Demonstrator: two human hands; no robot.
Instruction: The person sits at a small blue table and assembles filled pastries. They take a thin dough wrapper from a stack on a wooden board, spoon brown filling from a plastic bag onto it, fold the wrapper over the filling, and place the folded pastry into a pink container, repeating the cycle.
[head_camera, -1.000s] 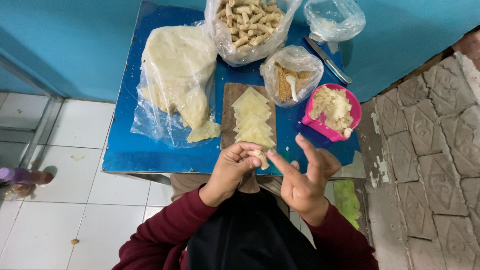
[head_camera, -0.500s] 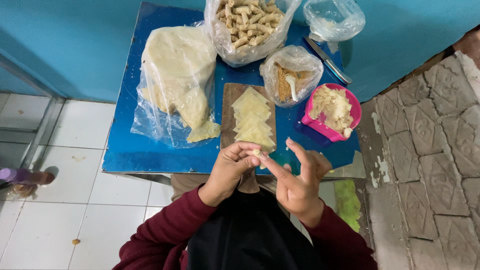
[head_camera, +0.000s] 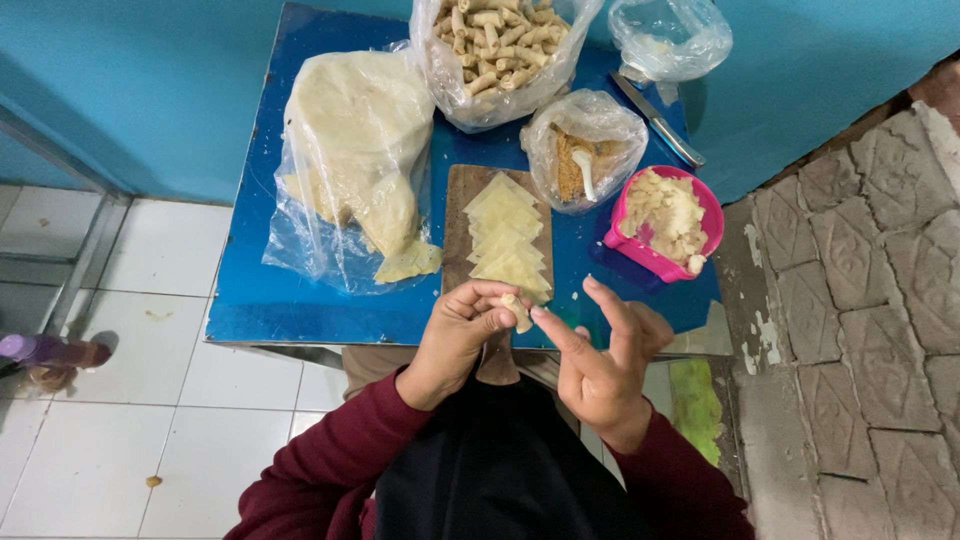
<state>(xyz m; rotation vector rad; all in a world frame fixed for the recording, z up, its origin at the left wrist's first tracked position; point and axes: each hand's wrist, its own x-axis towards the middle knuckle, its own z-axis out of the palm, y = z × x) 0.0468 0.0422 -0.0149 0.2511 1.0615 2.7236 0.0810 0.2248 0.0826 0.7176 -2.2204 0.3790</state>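
My left hand (head_camera: 462, 335) pinches a small rolled pastry (head_camera: 517, 311) just in front of the near edge of a blue table (head_camera: 260, 300). My right hand (head_camera: 600, 355) is beside it with fingers spread, its index fingertip touching the roll's end. Beyond the hands a wooden board (head_camera: 457, 215) carries a stack of pale square wrappers (head_camera: 507, 235). To the right of the board stands a pink bowl (head_camera: 645, 256) of pale filling (head_camera: 665, 208).
A clear bag of flat dough sheets (head_camera: 355, 150) lies on the table's left. At the back are a bag of finished rolls (head_camera: 500, 45), a bag of crumbs (head_camera: 580, 150), an almost empty bag (head_camera: 670, 35) and a knife (head_camera: 655, 118). White floor tiles left, grey paving right.
My right hand has drawn in toward the left hand, its raised fingers lowering until the index tip meets the roll. My left hand has kept hold of the roll.
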